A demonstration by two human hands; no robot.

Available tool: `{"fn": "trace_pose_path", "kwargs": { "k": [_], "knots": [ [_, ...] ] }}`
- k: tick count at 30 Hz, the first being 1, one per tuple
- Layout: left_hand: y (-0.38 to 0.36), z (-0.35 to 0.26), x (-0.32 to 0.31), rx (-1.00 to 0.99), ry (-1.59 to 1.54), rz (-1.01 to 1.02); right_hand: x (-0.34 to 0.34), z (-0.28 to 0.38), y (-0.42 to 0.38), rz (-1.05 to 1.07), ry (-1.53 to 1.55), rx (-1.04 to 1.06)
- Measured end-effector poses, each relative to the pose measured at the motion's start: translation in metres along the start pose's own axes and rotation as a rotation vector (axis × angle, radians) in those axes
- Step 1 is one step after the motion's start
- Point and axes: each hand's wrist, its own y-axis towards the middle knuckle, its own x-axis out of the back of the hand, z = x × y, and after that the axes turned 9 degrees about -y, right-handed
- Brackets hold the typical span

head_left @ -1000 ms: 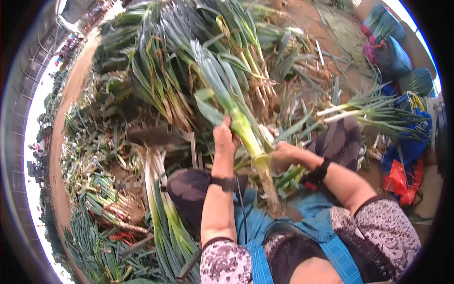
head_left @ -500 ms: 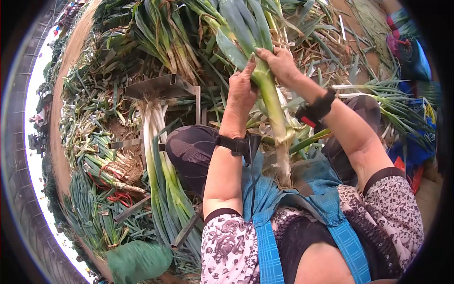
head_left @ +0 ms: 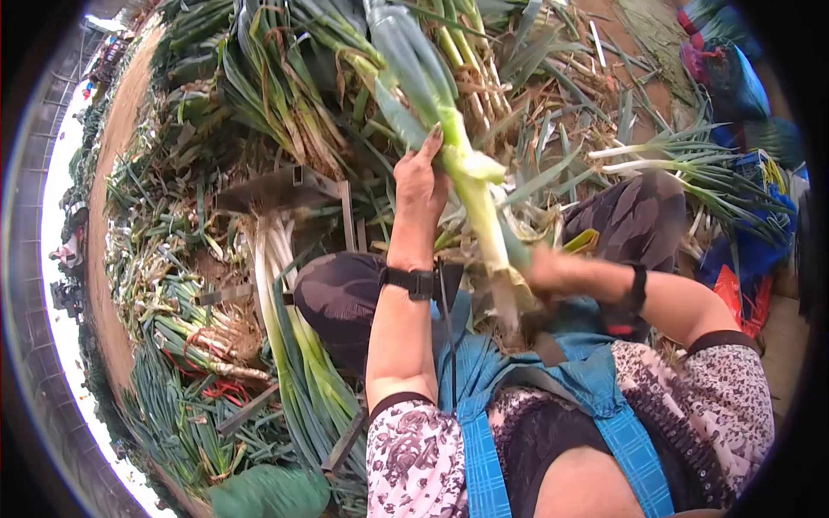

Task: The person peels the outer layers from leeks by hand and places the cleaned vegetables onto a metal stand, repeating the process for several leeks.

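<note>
A thick leek (head_left: 484,220) slants in front of me, its roots toward my lap and its dark green leaves pointing away. My left hand (head_left: 421,181) is closed around it just below the leaves, thumb along the stalk. Beside the lower white part, my right hand (head_left: 553,274) is smeared by motion. A green outer leaf (head_left: 515,249) runs down to its fingers, partly pulled off the stalk. A torn, pale flap of sheath (head_left: 482,167) sticks out near the middle of the leek.
Trimmed leeks (head_left: 281,293) lie in a metal frame (head_left: 289,186) at my left. Bundles of untrimmed leeks (head_left: 285,95) are ahead, among leaf scraps. Several peeled leeks (head_left: 656,164) lie at right, near blue plastic (head_left: 747,233). Green netting (head_left: 269,494) is at lower left.
My right hand has moved from the top of the stalk down toward the root end, drawing an outer leaf along. My left hand still grips the leek, which sits slightly lower and left.
</note>
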Motion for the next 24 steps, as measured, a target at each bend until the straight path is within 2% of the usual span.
{"fn": "trace_pose_path", "kwargs": {
  "k": [2,3,4,5,6,7,9,11,12,13,15,17,18,19,20,21,22,23,24],
  "knots": [
    [0.011,0.002,0.010,0.014,0.016,0.090,0.001,-0.019,-0.018,0.148,0.181,-0.017],
    [0.007,0.005,0.006,0.010,0.021,0.108,0.026,-0.031,-0.019,0.263,0.175,-0.012],
    [0.000,0.007,-0.002,0.031,0.003,0.084,0.059,-0.036,-0.012,0.054,-0.045,-0.274],
    [-0.005,0.011,-0.009,0.052,0.005,0.080,0.096,-0.042,-0.001,-0.082,0.039,-0.376],
    [-0.008,0.013,-0.016,0.073,0.008,0.078,0.106,-0.077,0.027,-0.351,0.189,-0.375],
    [-0.012,0.017,-0.022,0.097,0.013,0.073,0.140,-0.066,0.036,-0.400,0.506,-0.347],
    [-0.017,0.028,-0.037,0.103,0.097,0.098,0.171,-0.051,0.056,-0.427,0.909,-0.306],
    [-0.020,0.043,-0.045,0.130,0.198,0.094,0.175,-0.045,0.081,-0.340,1.389,-0.085],
    [-0.020,0.049,-0.043,0.107,0.379,0.037,0.176,-0.049,0.089,-0.277,1.623,0.043],
    [-0.020,0.049,-0.034,0.041,0.556,0.060,0.177,-0.054,0.091,-0.356,1.630,0.061],
    [-0.046,0.049,-0.007,-0.008,1.050,-0.049,0.178,-0.063,0.096,-0.499,1.652,0.088],
    [-0.088,0.062,0.026,0.220,1.465,-0.021,0.200,-0.081,0.101,-0.606,1.714,-0.016],
    [-0.112,0.071,0.055,0.242,1.474,0.157,0.212,-0.095,0.104,-0.693,1.743,0.012],
    [-0.113,0.066,0.049,0.337,1.549,0.231,0.219,-0.106,0.104,-0.779,1.766,0.038],
    [-0.114,0.061,0.043,0.428,1.621,0.314,0.226,-0.108,0.094,-0.801,1.657,0.005],
    [-0.099,0.039,-0.001,0.595,1.764,0.283,0.227,-0.106,0.090,-0.808,1.620,0.004],
    [-0.085,0.029,-0.031,0.358,1.844,0.178,0.228,-0.102,0.088,-0.813,1.580,0.007],
    [-0.062,0.027,-0.017,-0.014,1.494,0.057,0.228,-0.099,0.085,-0.822,1.541,0.013],
    [-0.041,0.024,-0.035,-0.303,1.466,0.134,0.224,-0.100,0.084,-0.812,1.480,-0.009]
  ]
}}
